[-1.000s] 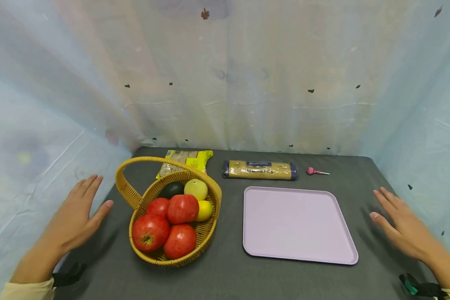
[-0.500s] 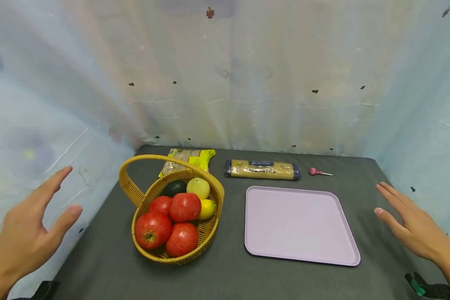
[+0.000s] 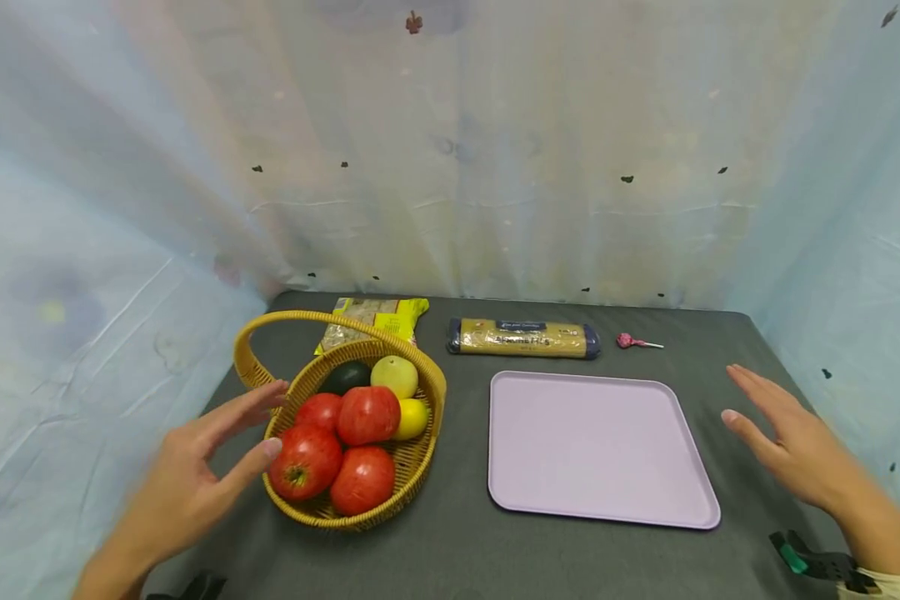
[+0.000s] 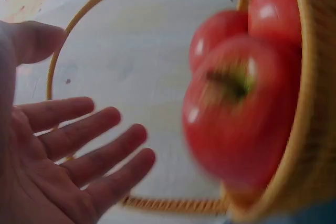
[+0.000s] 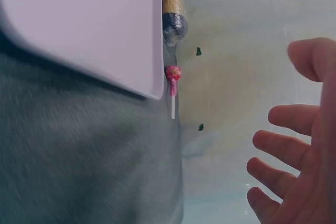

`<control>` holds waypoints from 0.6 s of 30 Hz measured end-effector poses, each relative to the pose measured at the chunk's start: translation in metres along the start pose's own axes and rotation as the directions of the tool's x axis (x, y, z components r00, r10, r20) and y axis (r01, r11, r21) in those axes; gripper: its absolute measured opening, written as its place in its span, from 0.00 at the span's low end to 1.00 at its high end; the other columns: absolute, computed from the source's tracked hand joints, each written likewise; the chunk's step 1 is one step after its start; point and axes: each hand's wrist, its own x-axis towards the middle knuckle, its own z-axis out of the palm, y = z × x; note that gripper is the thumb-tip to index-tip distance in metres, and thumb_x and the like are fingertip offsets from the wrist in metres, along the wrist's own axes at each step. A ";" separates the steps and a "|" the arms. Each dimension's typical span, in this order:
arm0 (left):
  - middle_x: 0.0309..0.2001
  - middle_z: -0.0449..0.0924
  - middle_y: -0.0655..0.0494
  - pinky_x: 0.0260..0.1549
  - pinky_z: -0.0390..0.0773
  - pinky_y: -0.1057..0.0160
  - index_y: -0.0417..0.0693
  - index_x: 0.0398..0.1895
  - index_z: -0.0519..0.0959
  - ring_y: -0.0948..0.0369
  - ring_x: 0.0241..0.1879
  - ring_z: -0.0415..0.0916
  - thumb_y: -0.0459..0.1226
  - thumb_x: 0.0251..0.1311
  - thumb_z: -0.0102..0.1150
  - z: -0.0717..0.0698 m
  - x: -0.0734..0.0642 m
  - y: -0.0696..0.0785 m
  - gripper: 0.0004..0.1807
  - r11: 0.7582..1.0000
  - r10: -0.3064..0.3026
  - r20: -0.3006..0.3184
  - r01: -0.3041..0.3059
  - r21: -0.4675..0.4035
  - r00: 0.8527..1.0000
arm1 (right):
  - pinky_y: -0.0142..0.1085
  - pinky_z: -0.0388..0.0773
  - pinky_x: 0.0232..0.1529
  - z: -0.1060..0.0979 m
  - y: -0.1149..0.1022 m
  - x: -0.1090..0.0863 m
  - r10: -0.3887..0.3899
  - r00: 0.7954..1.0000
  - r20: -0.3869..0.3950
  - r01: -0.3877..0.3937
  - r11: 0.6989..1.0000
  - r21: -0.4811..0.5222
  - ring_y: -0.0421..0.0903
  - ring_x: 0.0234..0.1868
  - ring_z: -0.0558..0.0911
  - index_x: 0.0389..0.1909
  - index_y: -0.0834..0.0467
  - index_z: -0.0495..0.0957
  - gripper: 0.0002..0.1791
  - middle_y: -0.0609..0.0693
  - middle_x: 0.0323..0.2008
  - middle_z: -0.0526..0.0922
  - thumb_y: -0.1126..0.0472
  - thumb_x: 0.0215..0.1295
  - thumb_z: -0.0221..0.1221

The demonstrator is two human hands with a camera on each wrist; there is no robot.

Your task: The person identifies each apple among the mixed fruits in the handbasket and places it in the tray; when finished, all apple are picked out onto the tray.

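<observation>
My left hand (image 3: 195,483) is at the left side of a yellow wicker basket (image 3: 412,492), its thumb and fingertips overlapping the rim in the head view. Its fingers are spread and hold nothing. In the basket lie several red apples (image 3: 305,461), a pale yellow-green round fruit (image 3: 395,377), a yellow lemon-like fruit (image 3: 411,419) and a dark green fruit (image 3: 347,377). The nearest apple (image 4: 236,114) fills much of the left wrist view. My right hand (image 3: 802,454), fingers extended and holding nothing, hovers to the right of a flat lilac tray (image 3: 600,450).
Behind the tray lies a spaghetti packet (image 3: 523,338), with a pink-wrapped lollipop (image 3: 630,341) to its right. A yellow and clear bag (image 3: 390,321) sits behind the basket, partly covered by its handle. Pale curtains (image 3: 495,167) enclose the dark grey table (image 3: 510,558).
My left hand first swung out to the left, then came in rightward to the basket's rim. The right hand has shifted slightly left toward the tray. The objects stay put.
</observation>
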 end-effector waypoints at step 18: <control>0.61 0.88 0.42 0.61 0.83 0.34 0.40 0.77 0.75 0.43 0.60 0.85 0.59 0.76 0.63 0.074 0.050 0.008 0.39 0.940 -0.306 0.177 0.267 0.212 0.936 | 0.82 0.62 0.64 0.037 0.011 0.028 0.132 0.978 0.161 -0.137 0.990 0.022 0.84 0.75 0.64 0.87 0.61 0.55 0.40 0.77 0.80 0.62 0.48 0.86 0.56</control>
